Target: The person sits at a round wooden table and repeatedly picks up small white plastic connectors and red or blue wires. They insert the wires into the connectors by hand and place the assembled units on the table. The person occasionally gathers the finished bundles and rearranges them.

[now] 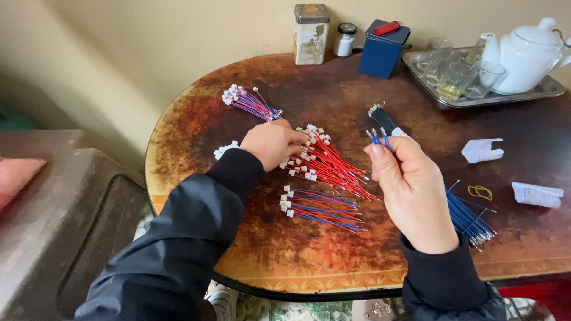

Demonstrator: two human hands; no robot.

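My left hand (270, 142) rests on a pile of red wires with small white connectors (324, 160), fingers curled over its near-left end. My right hand (410, 190) is raised above the table, pinching a few short blue wires (377, 137) whose tips stick up past the fingers. Behind that hand lies a taped bundle of blue wires (383, 119), and more blue wires (470, 217) fan out under my wrist. A red-and-blue wire bundle with white connectors (321, 208) lies near the front. Another such bundle (250, 102) lies farther back on the left.
The oval brown table (309, 255) carries a metal tray (550, 88) with glasses and a white teapot (526, 50) at the back right. A tin (310, 34), a small jar (344, 39) and a blue box (382, 50) stand at the back. Folded papers (483, 150) and rubber bands (479, 191) lie right.
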